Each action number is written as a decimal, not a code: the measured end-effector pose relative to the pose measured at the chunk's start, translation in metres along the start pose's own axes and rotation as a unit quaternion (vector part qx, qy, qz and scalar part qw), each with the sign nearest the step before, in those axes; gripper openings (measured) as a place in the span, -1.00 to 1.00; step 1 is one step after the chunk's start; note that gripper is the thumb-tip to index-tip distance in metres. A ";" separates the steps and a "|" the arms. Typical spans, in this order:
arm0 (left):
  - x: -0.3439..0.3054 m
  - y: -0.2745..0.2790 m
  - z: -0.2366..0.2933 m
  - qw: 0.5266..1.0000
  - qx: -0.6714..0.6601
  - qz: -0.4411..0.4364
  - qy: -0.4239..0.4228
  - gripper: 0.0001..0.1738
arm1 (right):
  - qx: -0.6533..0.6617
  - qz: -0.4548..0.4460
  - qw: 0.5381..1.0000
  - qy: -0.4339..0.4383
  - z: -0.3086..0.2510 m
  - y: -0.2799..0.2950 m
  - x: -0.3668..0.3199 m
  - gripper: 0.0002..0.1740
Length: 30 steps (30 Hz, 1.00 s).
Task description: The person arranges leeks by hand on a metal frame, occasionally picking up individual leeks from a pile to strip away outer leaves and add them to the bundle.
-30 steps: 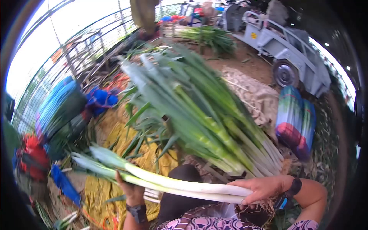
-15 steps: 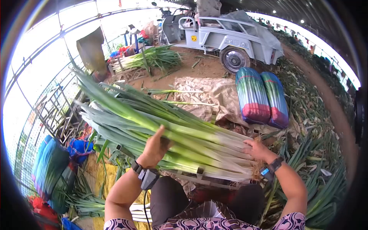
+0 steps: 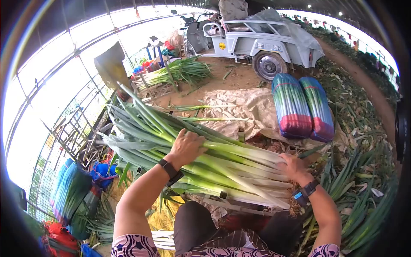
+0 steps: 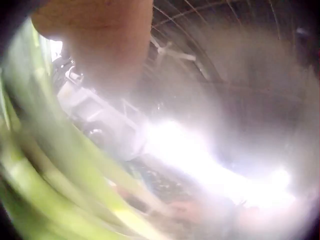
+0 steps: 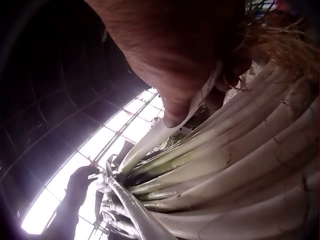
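A thick bundle of long green onions (image 3: pixel 239 165) lies crosswise in front of my knees, leaves to the left, white root ends to the right. My left hand (image 3: pixel 187 147) grips a stalk on top of the bundle, partway along its green section. My right hand (image 3: pixel 294 168) holds a white end close to the roots. In the right wrist view, the thumb and fingers of the right hand (image 5: pixel 175 65) pinch one white stalk (image 5: pixel 155 137), with other white stalks (image 5: pixel 240 160) fanned beside it. The left wrist view is blurred, with green stalks (image 4: pixel 65 165) beneath the hand.
Two wrapped onion bundles (image 3: pixel 293 107) stand on a beige sheet (image 3: pixel 257 105) beyond the pile. A grey cargo tricycle (image 3: pixel 261 45) is parked behind. Another onion heap (image 3: pixel 180 73) lies at the back. Loose leaves (image 3: pixel 359 214) cover the ground at right, and blue-wrapped bundles (image 3: pixel 70 188) stand at left.
One second ago both hands held a couple of green onions over the lap, left of the pile. Now they are over the bundle; the left hand has turned from upright fingers to gripping a stalk.
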State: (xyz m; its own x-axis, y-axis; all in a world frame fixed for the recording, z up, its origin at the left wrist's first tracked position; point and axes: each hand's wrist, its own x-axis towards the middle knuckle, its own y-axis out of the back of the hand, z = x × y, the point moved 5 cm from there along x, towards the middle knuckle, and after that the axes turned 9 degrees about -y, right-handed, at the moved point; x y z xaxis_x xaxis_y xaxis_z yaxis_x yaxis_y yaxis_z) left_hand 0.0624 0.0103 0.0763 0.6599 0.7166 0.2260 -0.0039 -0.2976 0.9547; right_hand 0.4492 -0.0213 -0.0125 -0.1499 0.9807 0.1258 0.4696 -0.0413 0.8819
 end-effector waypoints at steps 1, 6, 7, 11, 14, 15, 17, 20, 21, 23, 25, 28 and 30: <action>0.000 0.002 -0.006 1.000 0.012 -0.011 0.019 -0.45 | -0.003 0.026 1.000 0.016 0.000 0.003 0.001 -0.57; -0.014 0.010 -0.035 0.997 0.015 -0.012 0.069 -0.31 | 0.005 0.070 0.997 0.042 -0.002 0.014 0.005 -0.66; -0.011 0.008 -0.039 0.996 0.029 -0.034 0.080 -0.26 | 0.009 0.078 0.996 0.044 0.001 0.014 0.008 -0.66; 0.016 -0.009 -0.045 0.987 0.052 -0.143 0.057 -0.34 | -0.004 0.079 0.997 0.023 0.004 0.028 0.010 -0.67; 0.034 0.005 -0.045 0.990 0.022 -0.126 0.057 -0.45 | 0.008 0.079 0.997 0.010 0.022 0.029 0.009 -0.66; 0.044 0.011 -0.042 0.993 0.033 -0.104 0.041 -0.44 | 0.009 0.103 0.995 0.001 0.031 0.027 0.010 -0.65; 0.058 0.013 -0.044 0.997 0.015 -0.071 0.031 -0.42 | 0.012 0.118 0.993 -0.015 0.042 0.017 0.020 -0.63; 0.070 0.003 -0.058 0.997 -0.051 -0.052 0.022 -0.38 | -0.020 0.094 0.995 -0.032 0.051 -0.007 0.033 -0.65; 0.069 -0.011 -0.066 0.997 -0.059 -0.057 0.009 -0.38 | -0.036 0.084 0.995 -0.035 0.053 -0.015 0.036 -0.66; 0.065 -0.026 -0.064 0.992 -0.067 -0.104 0.039 -0.33 | -0.124 0.117 0.985 -0.022 0.050 -0.025 0.036 -0.69; 0.066 -0.033 -0.068 0.992 -0.084 -0.096 0.021 -0.30 | -0.180 0.150 0.972 -0.018 0.048 -0.037 0.036 -0.72; 0.066 -0.043 -0.073 0.985 -0.113 -0.134 0.004 -0.29 | -0.235 0.208 0.949 0.014 0.046 -0.040 0.032 -0.71; 0.069 -0.046 -0.072 0.977 -0.144 -0.154 -0.007 -0.29 | -0.264 0.226 0.937 0.029 0.043 -0.044 0.029 -0.72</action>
State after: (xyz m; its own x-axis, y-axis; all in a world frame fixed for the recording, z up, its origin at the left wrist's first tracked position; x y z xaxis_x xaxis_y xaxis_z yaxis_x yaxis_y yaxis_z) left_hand 0.0538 0.1192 0.0623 0.6738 0.7344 -0.0811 -0.0141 0.1226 0.9924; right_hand 0.4612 0.0171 -0.0670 -0.0942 0.8288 0.5516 0.0037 -0.5537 0.8327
